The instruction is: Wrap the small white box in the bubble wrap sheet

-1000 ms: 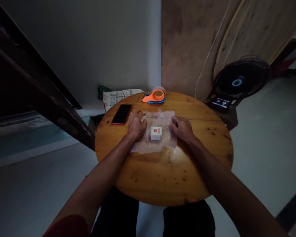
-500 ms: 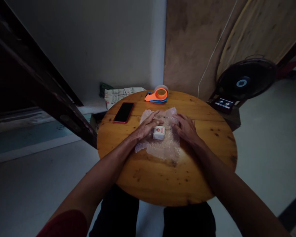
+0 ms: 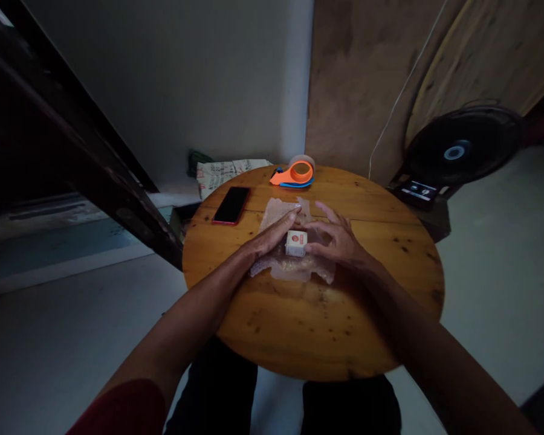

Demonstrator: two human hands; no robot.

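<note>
A small white box [image 3: 296, 243] with a red print on top sits on a sheet of bubble wrap [image 3: 278, 211], whose edges look crumpled. My left hand [image 3: 275, 234] lies along the box's left side, fingers stretched out over the wrap. On the other side is my right hand [image 3: 340, 240], fingers apart. Its thumb reaches the box's right edge and its index finger extends behind the box; whether they press on it I cannot tell. Part of the wrap is hidden under both hands.
The round wooden table [image 3: 290, 326] carries a phone [image 3: 232, 205] at the left and an orange and blue tape dispenser [image 3: 294, 174] at the back. A dark fan [image 3: 457, 151] stands beyond the right edge. A printed sack [image 3: 226, 174] lies behind the table.
My right hand has moved left, up to the box, with its thumb at the box's edge. My left hand has straightened beside the box. The wrap's right part has been drawn inward.
</note>
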